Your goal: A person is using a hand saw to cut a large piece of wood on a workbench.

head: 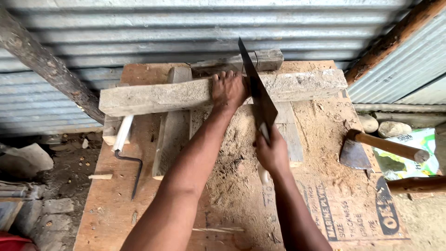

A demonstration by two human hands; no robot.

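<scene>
Head view: I am sawing a plank (162, 95), and the cut is under way. My left hand (228, 89) lies flat on top of the plank near its middle, fingers spread over the far edge and pressing it down. My right hand (272, 153) is wrapped tight around the handle of the saw (260, 100), whose dark blade runs from my fist toward 12 o'clock and crosses the plank just right of my left hand. The plank lies crosswise on two short blocks (174, 135) on the bench (111, 204), reaching from 9 to 3 o'clock. As I judge it, the next stroke calls for a straight push along the blade line and firm weight from the left hand so the wood does not shift. The plank is grey, rough and weathered, square in section. Pale sawdust (232, 172) covers the plywood bench top. At 3 o'clock lies an axe (367, 148) with a rusty head and a round wooden handle. At 9 o'clock a bent black rod (132, 165) lies beside a white strip.
</scene>
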